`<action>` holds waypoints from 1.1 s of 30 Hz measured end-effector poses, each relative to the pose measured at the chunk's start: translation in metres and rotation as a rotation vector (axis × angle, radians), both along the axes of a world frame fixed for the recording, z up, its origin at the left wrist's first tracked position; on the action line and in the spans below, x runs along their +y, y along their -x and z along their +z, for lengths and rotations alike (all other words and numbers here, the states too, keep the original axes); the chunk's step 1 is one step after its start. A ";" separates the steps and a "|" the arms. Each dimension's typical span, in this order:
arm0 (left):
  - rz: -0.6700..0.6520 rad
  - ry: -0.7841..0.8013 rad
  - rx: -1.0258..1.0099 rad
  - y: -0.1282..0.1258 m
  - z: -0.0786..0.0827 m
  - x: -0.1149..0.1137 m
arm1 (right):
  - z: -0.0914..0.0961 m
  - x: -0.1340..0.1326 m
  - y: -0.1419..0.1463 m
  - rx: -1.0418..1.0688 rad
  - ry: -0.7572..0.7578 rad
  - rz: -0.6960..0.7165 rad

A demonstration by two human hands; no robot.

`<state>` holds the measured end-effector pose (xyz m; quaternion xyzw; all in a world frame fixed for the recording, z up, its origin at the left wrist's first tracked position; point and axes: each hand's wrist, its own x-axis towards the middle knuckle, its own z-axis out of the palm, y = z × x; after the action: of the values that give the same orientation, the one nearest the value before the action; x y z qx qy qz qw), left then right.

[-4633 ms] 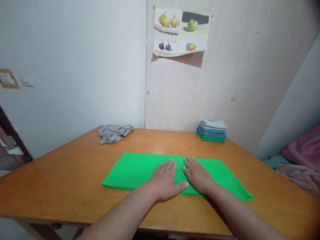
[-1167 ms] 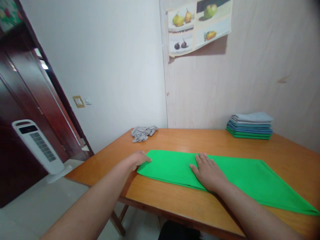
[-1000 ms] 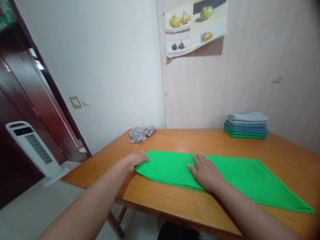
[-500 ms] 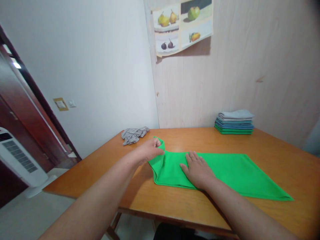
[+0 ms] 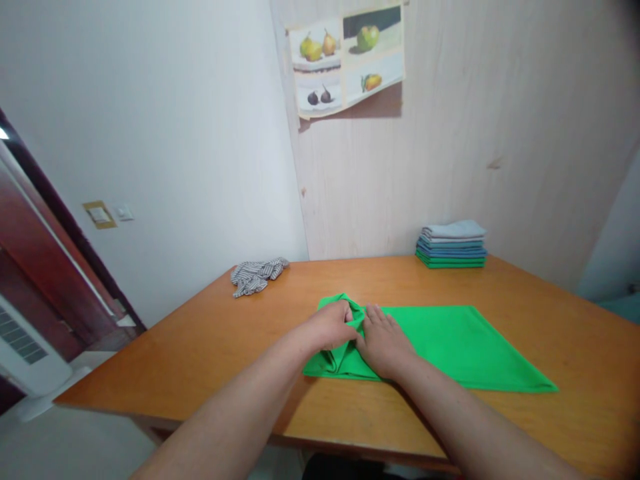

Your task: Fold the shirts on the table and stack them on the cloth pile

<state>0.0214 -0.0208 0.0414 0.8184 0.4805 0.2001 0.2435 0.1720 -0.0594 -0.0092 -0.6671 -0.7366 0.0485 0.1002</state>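
Left hand (image 5: 333, 325) grips the bunched end of the green cloth (image 5: 440, 340), hiding part of it; the right hand (image 5: 384, 343) presses palm-down on it, grasping nothing. As the person faces it, the cloth lies at twelve o'clock on the tabletop (image 5: 210, 347), a crumpled striped cloth (image 5: 256, 275) beyond at eleven, a folded stack (image 5: 451, 247) at one, a white appliance (image 5: 30, 347) off the edge at ten.

The left hand (image 5: 331, 325) is hiding some of the green cloth (image 5: 450, 347), and the right hand (image 5: 386, 345) is covering the part beneath it. Far left of the hands, the view's edge is cutting off a white appliance (image 5: 37, 357).
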 end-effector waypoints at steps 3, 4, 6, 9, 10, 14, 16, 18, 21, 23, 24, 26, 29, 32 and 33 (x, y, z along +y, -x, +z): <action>-0.018 0.016 -0.021 -0.002 -0.001 -0.003 | 0.001 -0.001 0.000 0.012 -0.001 0.005; -0.033 0.040 -0.051 -0.001 0.001 -0.004 | 0.001 -0.001 0.000 0.017 -0.002 0.006; -0.043 0.108 -0.171 0.003 0.007 -0.004 | 0.001 -0.001 -0.001 0.024 -0.001 0.005; 0.081 0.121 -0.414 0.017 0.018 0.005 | 0.000 -0.001 -0.002 0.004 0.010 0.021; 0.137 0.094 -0.459 0.023 0.020 0.010 | 0.000 0.000 -0.003 -0.006 0.015 0.027; 0.220 0.047 -0.497 0.046 0.015 0.032 | -0.002 0.001 -0.005 -0.026 0.021 0.035; 0.207 0.068 -0.501 0.053 0.007 0.041 | -0.003 0.001 -0.005 -0.032 0.016 0.036; 0.171 0.111 -0.506 0.056 -0.001 0.047 | -0.004 0.001 -0.005 -0.033 0.013 0.037; 0.106 0.200 -0.510 0.055 -0.011 0.053 | -0.004 0.000 -0.005 -0.021 0.013 0.031; 0.066 0.253 -0.511 0.054 -0.014 0.055 | -0.005 0.000 -0.005 -0.016 0.008 0.027; 0.044 0.277 -0.513 0.053 -0.016 0.056 | -0.005 0.000 -0.005 -0.017 0.004 0.026; 0.006 0.315 -0.522 0.052 -0.019 0.058 | -0.007 0.000 -0.005 -0.026 -0.006 0.029; -0.024 0.345 -0.536 0.052 -0.024 0.061 | -0.008 0.001 -0.005 -0.017 -0.006 0.036; -0.036 0.350 -0.539 0.054 -0.029 0.064 | -0.006 0.000 -0.008 0.045 -0.003 0.040; -0.041 0.349 -0.538 0.055 -0.030 0.064 | -0.005 0.000 -0.009 0.076 -0.008 0.045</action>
<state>-0.0334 0.0435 0.0112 0.6916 0.4093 0.3188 0.5025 0.1809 -0.0595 -0.0144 -0.6475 -0.7474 0.0732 0.1294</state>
